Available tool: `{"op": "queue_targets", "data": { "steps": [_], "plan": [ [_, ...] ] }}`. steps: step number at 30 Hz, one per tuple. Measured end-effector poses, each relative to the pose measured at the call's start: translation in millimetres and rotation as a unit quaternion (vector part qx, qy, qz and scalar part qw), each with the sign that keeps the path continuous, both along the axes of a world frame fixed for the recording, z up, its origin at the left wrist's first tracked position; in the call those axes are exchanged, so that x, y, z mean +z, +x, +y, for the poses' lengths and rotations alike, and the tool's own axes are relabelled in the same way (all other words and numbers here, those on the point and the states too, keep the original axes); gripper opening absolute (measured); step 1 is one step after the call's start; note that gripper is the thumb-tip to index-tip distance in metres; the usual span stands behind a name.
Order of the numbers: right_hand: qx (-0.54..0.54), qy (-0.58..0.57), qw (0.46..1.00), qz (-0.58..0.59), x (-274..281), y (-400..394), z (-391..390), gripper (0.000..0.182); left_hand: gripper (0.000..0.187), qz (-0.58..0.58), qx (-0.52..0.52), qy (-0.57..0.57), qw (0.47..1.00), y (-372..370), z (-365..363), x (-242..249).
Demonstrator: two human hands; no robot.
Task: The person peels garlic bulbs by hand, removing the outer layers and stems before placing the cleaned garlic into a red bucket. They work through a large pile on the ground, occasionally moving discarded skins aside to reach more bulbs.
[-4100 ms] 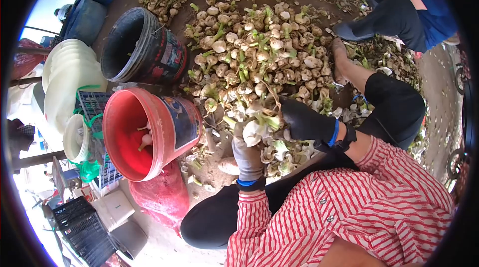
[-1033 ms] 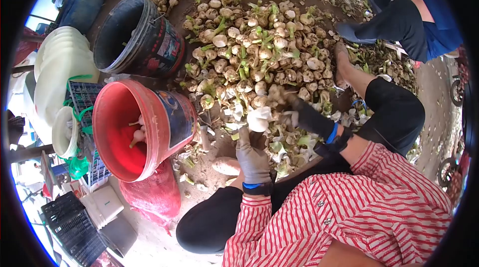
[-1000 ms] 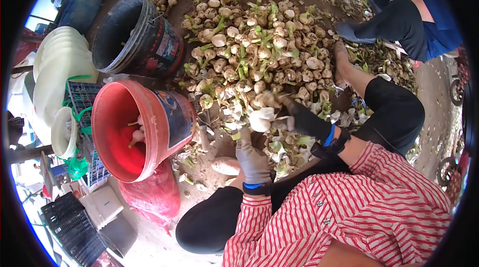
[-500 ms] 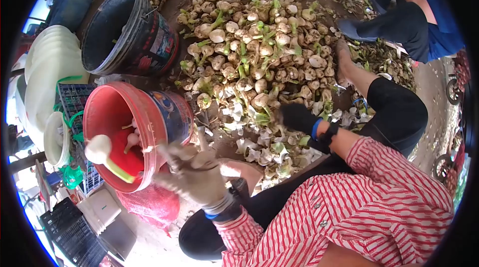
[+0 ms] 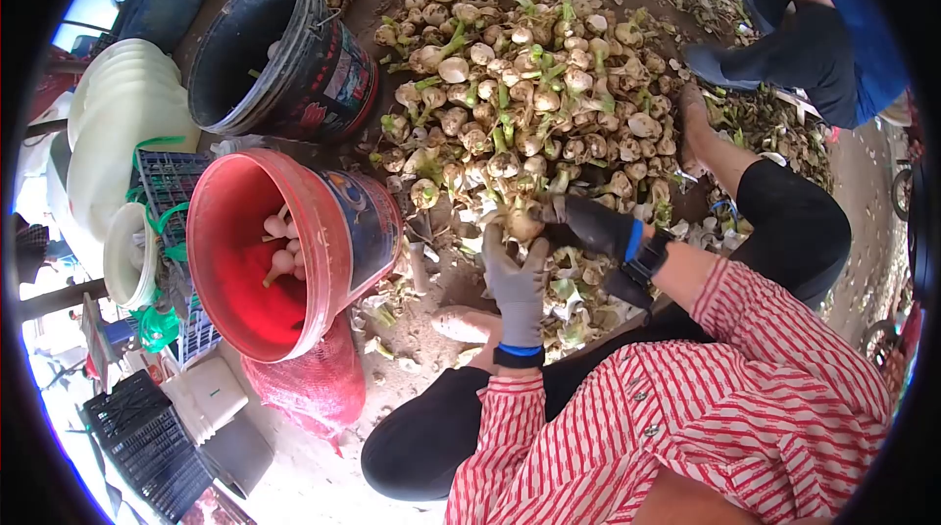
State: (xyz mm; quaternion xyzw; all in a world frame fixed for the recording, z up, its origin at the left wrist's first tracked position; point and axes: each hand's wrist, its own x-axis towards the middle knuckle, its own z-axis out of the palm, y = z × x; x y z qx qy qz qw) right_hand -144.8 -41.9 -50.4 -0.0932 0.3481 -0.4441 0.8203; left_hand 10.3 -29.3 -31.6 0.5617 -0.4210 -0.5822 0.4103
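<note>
My left hand (image 5: 515, 280), in a grey glove, has its fingers round a brownish bulb (image 5: 524, 223) at the near edge of a large heap of bulbs (image 5: 559, 113). My right hand (image 5: 593, 228), in a black glove, is closed against the bulb's right side; what lies inside its fingers is hidden. To the left, a red bucket (image 5: 316, 260) lies tilted with its mouth facing me, and several pale peeled bulbs (image 5: 279, 241) are inside. Loose skins and leaf scraps (image 5: 578, 300) cover the ground beneath my hands.
Behind the red bucket stands a black bucket (image 5: 294, 54). A red mesh sack (image 5: 319, 383) lies below it. Crates (image 5: 147, 447) and pale tubs (image 5: 127, 255) stand at left. Another person's leg and shoe (image 5: 725, 64) are at upper right, beside the heap.
The pale bulb that was in the air at the red bucket's mouth is no longer there. My left hand has moved right, from the bucket to a bulb at the heap. My right hand has turned toward it.
</note>
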Motion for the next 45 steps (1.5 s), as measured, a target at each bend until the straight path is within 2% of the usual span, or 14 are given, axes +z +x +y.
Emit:
{"op": "queue_targets", "data": {
  "steps": [3,5,7,9,23,26,28,31,33,35,36,40,42,45],
  "plan": [
    [0.043,-0.049,0.996,0.069,27,5,3,0.045,0.068,0.048,-0.019,-0.035,0.998,-3,-2,12],
    [0.003,-0.381,0.796,0.471,36,-3,-4,0.048,0.067,0.080,-0.015,-0.040,0.996,-4,-3,27],
    [0.037,-0.290,0.834,0.468,53,-5,-1,0.043,0.065,-0.041,-0.058,-0.086,0.994,-5,1,39],
    [0.118,-0.309,0.745,0.579,44,-3,-1,0.036,0.063,-0.120,-0.075,-0.149,0.979,-5,6,31],
    [0.086,-0.287,0.799,0.520,54,-22,26,0.011,0.052,0.192,-0.120,0.048,0.973,10,24,40],
    [0.128,-0.428,0.698,0.560,54,-22,28,0.006,0.056,0.539,-0.051,0.208,0.815,10,27,32],
    [0.072,-0.238,0.818,0.518,60,-13,35,0.009,0.054,0.541,-0.036,0.215,0.812,6,27,30],
    [-0.006,-0.257,0.851,0.458,51,-1,38,0.022,0.053,0.585,-0.055,0.229,0.776,10,26,16],
    [-0.038,-0.327,0.804,0.495,37,-2,37,0.033,0.055,0.504,-0.062,0.259,0.821,10,23,18],
    [-0.122,-0.449,0.608,0.644,30,-3,34,0.044,0.056,0.426,-0.045,0.241,0.871,3,23,37],
    [-0.001,-0.320,0.788,0.526,54,-5,33,0.037,0.056,0.344,-0.025,0.220,0.913,-1,22,45],
    [0.056,-0.248,0.806,0.535,57,-13,37,0.030,0.057,0.094,-0.099,0.057,0.989,8,16,45],
    [0.034,-0.228,0.957,0.174,49,-28,32,0.018,0.060,0.158,-0.112,0.079,0.978,23,14,45],
    [0.055,-0.325,0.866,0.375,53,-31,36,0.022,0.057,0.177,-0.128,0.074,0.973,22,8,51]
  ]
}}
